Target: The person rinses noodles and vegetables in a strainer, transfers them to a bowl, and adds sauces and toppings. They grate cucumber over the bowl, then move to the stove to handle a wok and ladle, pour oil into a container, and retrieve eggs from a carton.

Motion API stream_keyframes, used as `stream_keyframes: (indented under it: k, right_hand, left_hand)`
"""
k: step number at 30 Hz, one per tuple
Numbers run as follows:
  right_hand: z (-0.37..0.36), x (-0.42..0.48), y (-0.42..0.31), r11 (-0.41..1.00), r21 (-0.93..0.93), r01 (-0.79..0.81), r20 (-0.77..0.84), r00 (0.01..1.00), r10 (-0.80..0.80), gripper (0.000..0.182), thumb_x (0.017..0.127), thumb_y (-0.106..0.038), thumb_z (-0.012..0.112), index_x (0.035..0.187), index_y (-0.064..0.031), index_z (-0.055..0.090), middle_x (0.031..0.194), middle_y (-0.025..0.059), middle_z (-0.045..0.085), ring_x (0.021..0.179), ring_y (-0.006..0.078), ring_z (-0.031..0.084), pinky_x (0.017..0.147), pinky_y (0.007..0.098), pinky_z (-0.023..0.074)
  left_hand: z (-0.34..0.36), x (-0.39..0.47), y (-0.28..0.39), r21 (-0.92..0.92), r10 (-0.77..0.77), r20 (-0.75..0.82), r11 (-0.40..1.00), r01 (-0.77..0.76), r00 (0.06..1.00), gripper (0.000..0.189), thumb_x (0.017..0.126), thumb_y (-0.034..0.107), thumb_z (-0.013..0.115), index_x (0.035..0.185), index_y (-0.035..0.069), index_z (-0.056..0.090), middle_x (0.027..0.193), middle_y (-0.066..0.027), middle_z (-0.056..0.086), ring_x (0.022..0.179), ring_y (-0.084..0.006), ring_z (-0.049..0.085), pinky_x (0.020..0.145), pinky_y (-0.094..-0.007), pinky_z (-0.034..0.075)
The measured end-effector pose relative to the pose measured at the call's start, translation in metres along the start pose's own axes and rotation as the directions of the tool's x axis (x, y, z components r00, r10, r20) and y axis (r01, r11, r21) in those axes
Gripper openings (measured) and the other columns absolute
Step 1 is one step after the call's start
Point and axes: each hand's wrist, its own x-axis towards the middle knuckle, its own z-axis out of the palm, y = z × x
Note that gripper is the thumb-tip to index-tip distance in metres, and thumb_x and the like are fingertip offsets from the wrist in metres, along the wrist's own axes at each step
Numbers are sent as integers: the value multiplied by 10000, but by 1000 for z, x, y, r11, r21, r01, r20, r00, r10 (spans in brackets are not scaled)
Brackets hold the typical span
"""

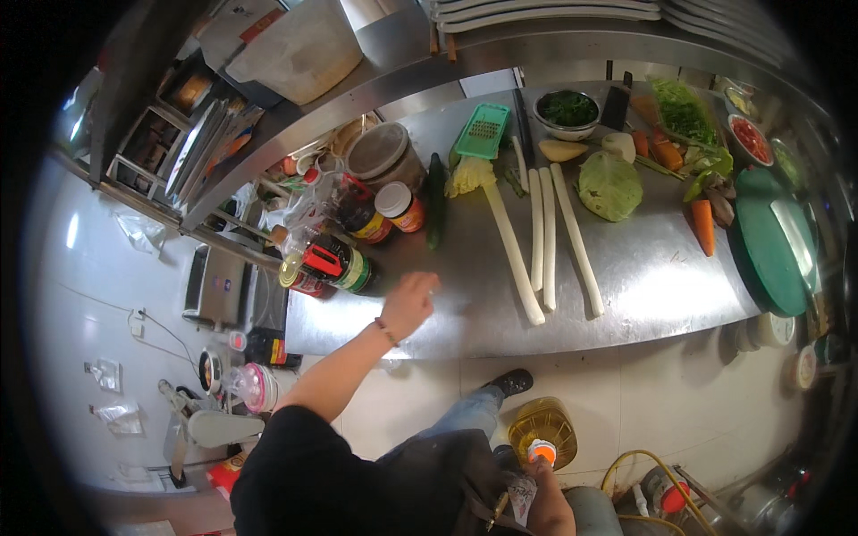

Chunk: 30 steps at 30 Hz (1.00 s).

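Note:
My left hand (410,305), a beaded bracelet on its wrist, is over the front left of a stainless steel table (456,328). It appears to hold nothing; its fingers are loosely bent and a bit blurred. Nearby are a dark sauce bottle (338,261) with a red handle, a white-lidded jar (400,206) and a cucumber (436,201). Low by my body, my right hand (538,470) grips a container with an orange and white end (542,452). Beneath that container, a squarish amber plastic tub (563,429) is on the floor.
Peeled white stalks (513,261), a cabbage (610,186), a carrot (702,226) and a green grater (484,130) lie on the table. At right, a cleaver (791,234) rests on a round green cutting board (764,248). A steel shelf (576,50) spans the back. A yellow hose (633,455) curves at lower right.

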Motion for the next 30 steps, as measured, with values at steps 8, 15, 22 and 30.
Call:
stream_keyframes:
  k: [8, 15, 22, 30]
  right_hand:
    - [-11, -50, -41, 946, -324, -11, -553, 814, -180, 495, 781, -391, 536, 1195, -120, 541, 1262, 119, 506, 1102, 328, 498, 883, 399, 457]
    - [-121, -228, -123, 958, 198, -208, -219, 943, 250, 446, 724, -205, 643, 1165, -184, 587, 1232, 70, 552, 1124, 274, 536, 882, 401, 473]
    - [-184, -303, -144, 835, 464, -296, -136, 908, 397, 535, 720, -116, 667, 1219, -247, 523, 1281, 24, 499, 1198, 242, 457, 920, 402, 415]
    - [-209, -259, -73, 842, 459, -284, -16, 945, 327, 574, 830, -257, 565, 1372, -276, 378, 1430, -2, 365, 1329, 232, 306, 1040, 444, 286]
  left_hand:
    - [-237, 135, -9, 308, 263, -442, 942, -130, 858, 340, 830, 59, 568, 1169, 50, 573, 1023, -100, 618, 854, -212, 596, 772, -330, 479]
    - [-251, 103, -205, 591, 219, -326, 807, 18, 920, 329, 908, 133, 541, 1225, 47, 556, 1137, -149, 629, 1022, -251, 611, 913, -330, 467]
    - [-3, -52, -71, -14, -231, 295, 969, 246, 927, 354, 903, 130, 529, 1245, 39, 528, 1146, -160, 616, 1031, -261, 601, 914, -340, 463]
    - [8, 5, 59, -117, -128, 273, 979, 164, 954, 384, 897, 126, 516, 1268, 29, 497, 1157, -173, 602, 1042, -272, 589, 915, -352, 458]
